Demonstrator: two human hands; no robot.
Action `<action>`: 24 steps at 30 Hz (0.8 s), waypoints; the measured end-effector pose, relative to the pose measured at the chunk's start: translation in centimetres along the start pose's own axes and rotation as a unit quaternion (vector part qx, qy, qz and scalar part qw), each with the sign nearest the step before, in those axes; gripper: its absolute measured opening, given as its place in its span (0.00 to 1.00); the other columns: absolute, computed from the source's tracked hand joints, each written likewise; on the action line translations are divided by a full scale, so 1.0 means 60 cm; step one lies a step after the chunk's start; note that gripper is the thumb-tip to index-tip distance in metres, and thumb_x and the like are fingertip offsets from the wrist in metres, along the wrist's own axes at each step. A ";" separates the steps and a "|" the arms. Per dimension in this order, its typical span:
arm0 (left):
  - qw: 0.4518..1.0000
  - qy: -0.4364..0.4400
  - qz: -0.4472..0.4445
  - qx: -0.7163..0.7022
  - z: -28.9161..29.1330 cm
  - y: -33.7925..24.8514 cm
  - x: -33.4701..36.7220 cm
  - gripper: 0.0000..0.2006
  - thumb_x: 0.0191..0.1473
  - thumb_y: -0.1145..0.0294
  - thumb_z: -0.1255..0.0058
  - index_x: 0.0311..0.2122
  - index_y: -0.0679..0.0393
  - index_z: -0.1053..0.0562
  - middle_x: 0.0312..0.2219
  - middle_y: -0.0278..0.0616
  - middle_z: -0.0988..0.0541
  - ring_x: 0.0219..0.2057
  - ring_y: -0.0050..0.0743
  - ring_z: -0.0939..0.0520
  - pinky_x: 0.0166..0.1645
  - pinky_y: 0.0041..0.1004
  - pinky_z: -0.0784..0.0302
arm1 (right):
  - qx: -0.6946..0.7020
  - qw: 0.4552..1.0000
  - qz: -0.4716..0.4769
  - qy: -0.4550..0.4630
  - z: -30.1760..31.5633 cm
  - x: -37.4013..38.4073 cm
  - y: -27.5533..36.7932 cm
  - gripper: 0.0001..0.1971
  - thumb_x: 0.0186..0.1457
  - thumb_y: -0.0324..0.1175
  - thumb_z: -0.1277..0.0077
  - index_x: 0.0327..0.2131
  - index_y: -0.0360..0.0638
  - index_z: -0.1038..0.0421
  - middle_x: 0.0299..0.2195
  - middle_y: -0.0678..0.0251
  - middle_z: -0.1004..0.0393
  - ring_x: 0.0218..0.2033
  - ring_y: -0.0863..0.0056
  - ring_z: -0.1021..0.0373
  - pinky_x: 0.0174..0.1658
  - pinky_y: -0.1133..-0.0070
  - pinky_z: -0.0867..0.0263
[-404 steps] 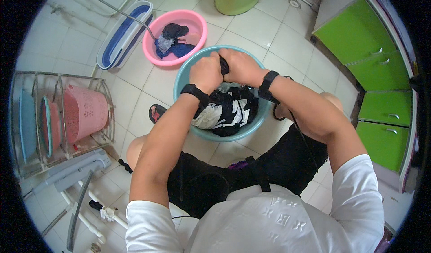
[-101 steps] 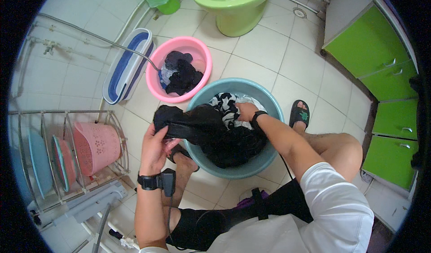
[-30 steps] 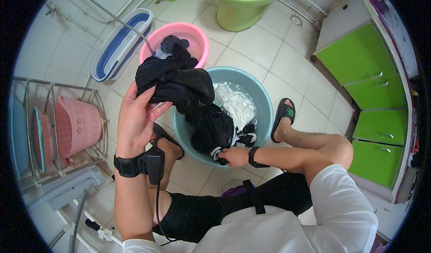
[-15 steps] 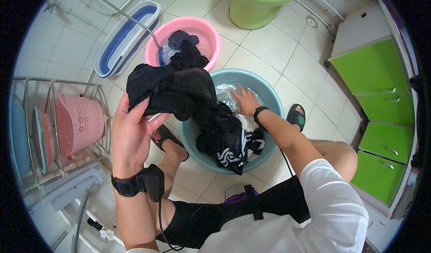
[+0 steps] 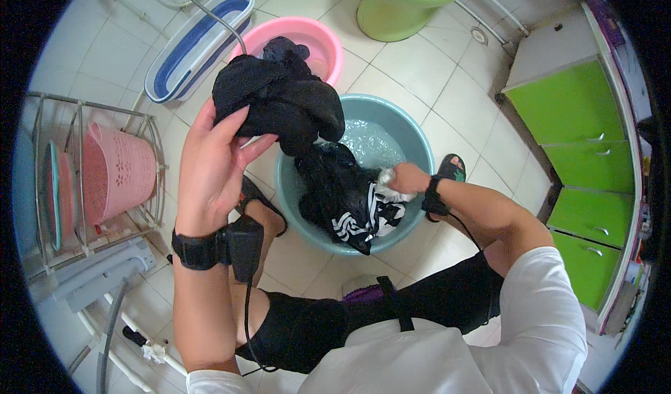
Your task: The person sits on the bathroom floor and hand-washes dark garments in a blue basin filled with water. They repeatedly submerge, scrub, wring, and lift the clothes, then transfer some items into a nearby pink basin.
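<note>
Drawn toward the right rim of the blue basin (image 5: 418, 140) since a moment earlier, the right hand (image 5: 410, 177) is clenched on white cloth (image 5: 388, 188). Black cloth (image 5: 279, 100) is pinched between thumb and fingers of the left hand (image 5: 214, 163), held up near the basin's left rim.
</note>
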State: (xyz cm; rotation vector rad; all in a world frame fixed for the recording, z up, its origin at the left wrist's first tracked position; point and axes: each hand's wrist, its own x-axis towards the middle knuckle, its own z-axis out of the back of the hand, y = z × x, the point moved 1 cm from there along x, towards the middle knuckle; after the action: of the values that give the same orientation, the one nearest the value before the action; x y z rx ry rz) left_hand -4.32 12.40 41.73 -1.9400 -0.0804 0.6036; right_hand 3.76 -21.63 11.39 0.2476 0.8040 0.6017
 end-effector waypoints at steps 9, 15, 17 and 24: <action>0.998 0.053 -0.020 -0.014 -0.022 0.004 -0.012 0.16 0.63 0.76 0.57 0.56 0.60 0.33 0.46 0.44 0.22 0.40 0.36 0.17 0.41 0.31 0.14 | 0.091 0.992 0.073 -0.055 -0.102 -0.170 0.093 0.20 0.52 0.40 0.46 0.40 0.29 0.29 0.32 0.41 0.25 0.32 0.46 0.26 0.38 0.58 0.29; 0.998 0.061 -0.013 -0.020 -0.023 0.013 -0.008 0.16 0.63 0.76 0.57 0.56 0.59 0.32 0.45 0.44 0.22 0.39 0.36 0.17 0.41 0.31 0.14 | -0.220 0.929 0.271 0.122 -0.190 -0.152 0.150 0.30 0.51 0.45 0.45 0.54 0.35 0.33 0.40 0.52 0.24 0.41 0.55 0.27 0.38 0.60 0.32; 0.998 0.053 -0.009 -0.020 -0.019 0.012 -0.007 0.16 0.63 0.75 0.57 0.56 0.59 0.32 0.46 0.43 0.22 0.40 0.35 0.17 0.42 0.32 0.15 | -0.249 0.918 0.184 0.249 -0.164 -0.144 0.174 0.28 0.51 0.45 0.45 0.52 0.37 0.29 0.42 0.58 0.23 0.42 0.56 0.27 0.37 0.59 0.32; 1.000 -0.002 -0.019 -0.012 -0.004 -0.007 -0.005 0.16 0.62 0.76 0.58 0.55 0.59 0.32 0.46 0.43 0.22 0.43 0.36 0.18 0.45 0.36 0.17 | 0.096 0.989 0.073 -0.083 0.009 0.047 0.199 0.18 0.51 0.44 0.47 0.38 0.40 0.23 0.33 0.52 0.21 0.35 0.52 0.24 0.41 0.61 0.27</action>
State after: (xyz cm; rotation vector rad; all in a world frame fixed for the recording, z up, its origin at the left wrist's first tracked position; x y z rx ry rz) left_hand -4.37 12.29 42.29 -1.9556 -0.1271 0.5851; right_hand 0.78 -10.34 15.19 0.5312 0.6857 0.6326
